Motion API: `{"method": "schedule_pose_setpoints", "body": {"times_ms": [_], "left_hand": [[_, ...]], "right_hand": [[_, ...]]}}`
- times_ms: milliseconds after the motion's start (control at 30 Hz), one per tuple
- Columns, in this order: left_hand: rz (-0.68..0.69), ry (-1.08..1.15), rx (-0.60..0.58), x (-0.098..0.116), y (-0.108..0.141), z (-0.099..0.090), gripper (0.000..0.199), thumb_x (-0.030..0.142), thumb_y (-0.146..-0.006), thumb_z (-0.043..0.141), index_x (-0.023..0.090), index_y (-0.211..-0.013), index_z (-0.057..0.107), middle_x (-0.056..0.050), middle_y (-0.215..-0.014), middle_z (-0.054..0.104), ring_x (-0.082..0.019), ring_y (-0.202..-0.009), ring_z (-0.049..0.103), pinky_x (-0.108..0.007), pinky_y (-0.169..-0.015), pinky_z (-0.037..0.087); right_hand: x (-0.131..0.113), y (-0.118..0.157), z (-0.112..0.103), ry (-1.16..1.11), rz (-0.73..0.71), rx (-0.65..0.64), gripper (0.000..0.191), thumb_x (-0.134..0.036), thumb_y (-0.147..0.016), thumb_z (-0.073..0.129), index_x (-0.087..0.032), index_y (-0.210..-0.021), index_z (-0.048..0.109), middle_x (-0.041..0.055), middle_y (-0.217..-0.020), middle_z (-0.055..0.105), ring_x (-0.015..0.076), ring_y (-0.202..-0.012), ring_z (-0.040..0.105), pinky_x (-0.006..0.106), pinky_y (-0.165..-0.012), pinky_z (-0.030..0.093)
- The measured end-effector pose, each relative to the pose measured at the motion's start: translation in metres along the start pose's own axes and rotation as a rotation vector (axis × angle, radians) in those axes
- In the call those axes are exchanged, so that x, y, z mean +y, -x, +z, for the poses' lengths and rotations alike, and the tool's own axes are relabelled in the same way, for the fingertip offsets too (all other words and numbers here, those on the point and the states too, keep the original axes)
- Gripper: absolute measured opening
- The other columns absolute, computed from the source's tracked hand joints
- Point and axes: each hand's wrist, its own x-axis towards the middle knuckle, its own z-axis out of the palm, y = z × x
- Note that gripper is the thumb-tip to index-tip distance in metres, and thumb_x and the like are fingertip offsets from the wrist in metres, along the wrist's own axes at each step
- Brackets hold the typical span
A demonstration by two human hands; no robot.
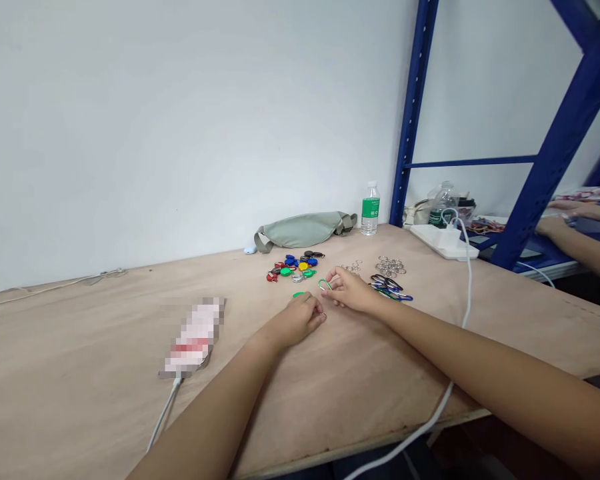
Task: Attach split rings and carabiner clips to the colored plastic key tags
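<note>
2 bare hands over a plywood table (105,347), seen from the head camera. The right hand (351,291) is closed in a pinch on a green carabiner (325,285), which sits at the fingertips just above the tabletop. The left hand (300,320) lies just beside it with curled fingers; a small metal ring (324,316) may be at its fingertips, but the grip is too small to tell. A green key tag (298,294) lies just beyond the left hand, partly hidden.

Farther on are 4 loose heaps: mixed colored key tags (293,268), a small heap of split rings (353,267), a larger heap of split rings (390,267), and dark and blue carabiners (387,287). No joined pieces can be made out among them.

Behind: a gray-green waist bag (305,230), a water bottle (371,209) and a white power strip (443,240). At left: a blurred phone (193,337). At right, past a blue steel shelf frame (555,157): the 2 hands of another person (550,227).
</note>
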Motion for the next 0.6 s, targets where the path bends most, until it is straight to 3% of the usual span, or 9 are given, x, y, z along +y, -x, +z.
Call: {"method": "schedule_pose_setpoints", "body": {"times_ms": [200,267,500,600], "left_hand": [[0.003,0.031,0.001,0.0016,-0.0004,0.0013,0.01,0.022,-0.073,0.043,0.016,-0.079,0.048,-0.005,-0.082,0.05,-0.016,-0.078,0.046,-0.029,-0.072,0.04],[0.001,0.039,0.008,0.0013,-0.0009,0.0021,0.009,0.019,-0.07,0.044,0.016,-0.078,0.048,-0.005,-0.081,0.05,-0.016,-0.077,0.046,-0.029,-0.071,0.04],[-0.043,0.129,0.042,-0.0002,-0.0006,0.0041,0.007,0.02,-0.068,0.045,0.016,-0.074,0.046,-0.003,-0.077,0.05,-0.013,-0.071,0.045,-0.026,-0.065,0.039],[-0.074,0.222,0.032,0.0012,0.0001,0.0014,0.007,0.023,-0.073,0.042,0.017,-0.074,0.045,0.0,-0.071,0.049,-0.011,-0.064,0.043,-0.023,-0.059,0.037]], "right_hand": [[-0.004,0.0039,-0.0045,0.326,-0.19,-0.053,0.03,-0.022,-0.081,0.041,-0.019,-0.111,0.038,0.003,-0.077,0.06,0.0145,-0.071,0.055,0.028,-0.069,0.041],[-0.0061,0.0049,-0.0056,0.382,-0.216,-0.096,0.03,-0.022,-0.083,0.036,-0.019,-0.113,0.038,0.0034,-0.078,0.059,0.016,-0.075,0.054,0.029,-0.072,0.04],[-0.0095,0.0084,-0.0036,0.318,-0.186,-0.1,0.029,-0.026,-0.083,0.037,-0.018,-0.11,0.037,0.0068,-0.1,0.052,0.0177,-0.092,0.049,0.032,-0.082,0.037],[-0.0087,0.0081,-0.0035,0.295,-0.183,-0.105,0.026,-0.028,-0.084,0.034,-0.017,-0.108,0.038,0.0078,-0.1,0.051,0.0179,-0.093,0.049,0.032,-0.083,0.037]]}}
